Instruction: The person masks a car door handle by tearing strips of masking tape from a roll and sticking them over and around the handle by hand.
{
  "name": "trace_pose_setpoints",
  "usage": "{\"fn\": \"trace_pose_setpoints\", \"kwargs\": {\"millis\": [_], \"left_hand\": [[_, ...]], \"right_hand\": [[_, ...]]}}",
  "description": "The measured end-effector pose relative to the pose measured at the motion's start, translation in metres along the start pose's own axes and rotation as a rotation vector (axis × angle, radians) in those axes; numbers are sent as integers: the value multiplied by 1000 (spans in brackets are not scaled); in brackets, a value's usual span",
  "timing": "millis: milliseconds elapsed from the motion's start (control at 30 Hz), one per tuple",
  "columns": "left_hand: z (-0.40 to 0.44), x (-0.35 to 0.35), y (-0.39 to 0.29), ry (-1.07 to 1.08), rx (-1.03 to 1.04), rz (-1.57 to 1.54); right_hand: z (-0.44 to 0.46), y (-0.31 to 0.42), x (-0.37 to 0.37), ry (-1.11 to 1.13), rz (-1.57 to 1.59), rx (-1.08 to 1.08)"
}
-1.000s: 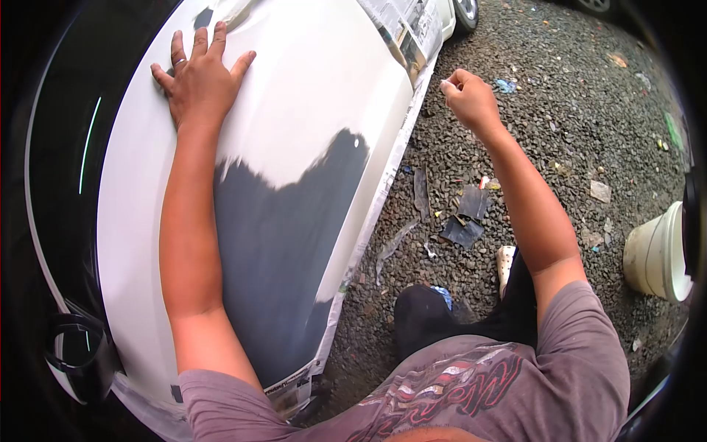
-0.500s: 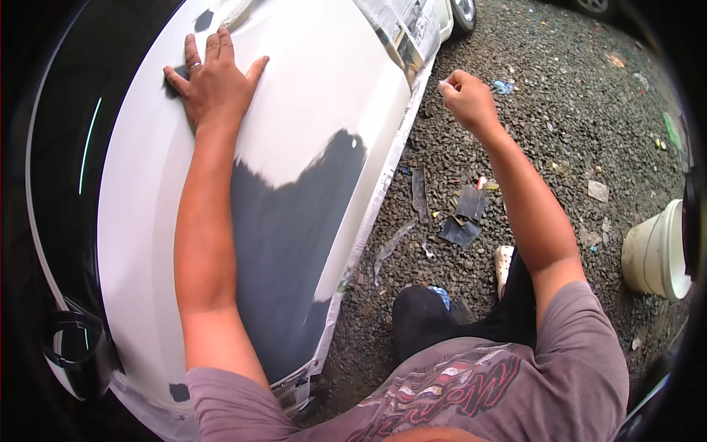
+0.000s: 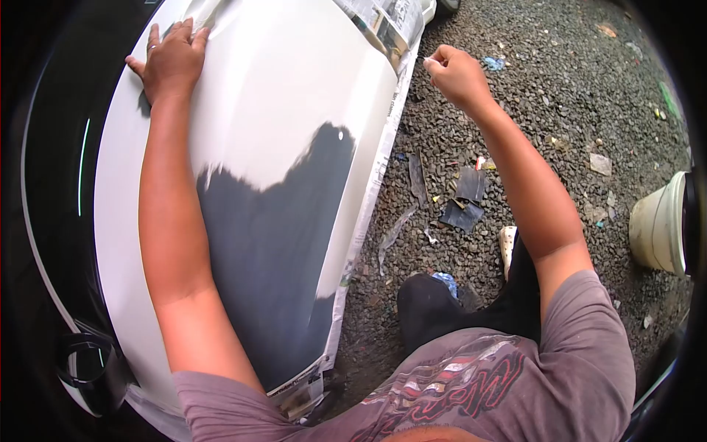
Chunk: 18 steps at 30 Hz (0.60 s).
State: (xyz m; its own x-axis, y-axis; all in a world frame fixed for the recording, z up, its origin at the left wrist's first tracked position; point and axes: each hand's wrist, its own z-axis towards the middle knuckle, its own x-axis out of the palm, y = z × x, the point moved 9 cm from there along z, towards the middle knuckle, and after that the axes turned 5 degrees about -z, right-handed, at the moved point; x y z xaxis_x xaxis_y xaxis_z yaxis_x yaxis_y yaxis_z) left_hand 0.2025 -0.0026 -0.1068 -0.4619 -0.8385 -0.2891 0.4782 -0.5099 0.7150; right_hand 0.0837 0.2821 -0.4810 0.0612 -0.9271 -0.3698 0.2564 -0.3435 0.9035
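My left hand (image 3: pixel 174 65) lies on the white car door panel (image 3: pixel 294 88), fingers spread, with a ring on one finger. Dark grey patches mark the paint near that hand, and a large grey patch (image 3: pixel 272 228) covers the panel's nearer part. Out over the gravel, to the right of the panel's edge, my right hand (image 3: pixel 458 76) is closed in a pinch. A small whitish bit shows at its fingertips, too small to name. Masking newspaper (image 3: pixel 398 22) covers parts along the panel's right border.
Gravel (image 3: pixel 545 81) strewn with litter and dark grey sheets (image 3: pixel 464 215) lies to the right. A white bucket (image 3: pixel 655 228) stands at the far right. A side mirror (image 3: pixel 92 368) juts out at lower left, beside the dark window (image 3: pixel 59 184). My knee (image 3: pixel 427 309) is close to the panel.
My left hand has slid up and to the left across the panel, fingers still spread. My right hand appears slightly higher and further left, still pinched. The view has shifted a little.
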Motion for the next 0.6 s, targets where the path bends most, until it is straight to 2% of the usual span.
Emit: {"fn": "trace_pose_setpoints", "kwargs": {"millis": [400, 467, 600], "left_hand": [[29, 8, -11, 112, -136, -6], [33, 11, -10, 176, -151, -135], [40, 26, -3, 169, -171, -195]], "right_hand": [[3, 0, 9, -19, 28, -15], [3, 2, 12, -5, 61, -5], [2, 5, 18, 34, 40, 14]]}}
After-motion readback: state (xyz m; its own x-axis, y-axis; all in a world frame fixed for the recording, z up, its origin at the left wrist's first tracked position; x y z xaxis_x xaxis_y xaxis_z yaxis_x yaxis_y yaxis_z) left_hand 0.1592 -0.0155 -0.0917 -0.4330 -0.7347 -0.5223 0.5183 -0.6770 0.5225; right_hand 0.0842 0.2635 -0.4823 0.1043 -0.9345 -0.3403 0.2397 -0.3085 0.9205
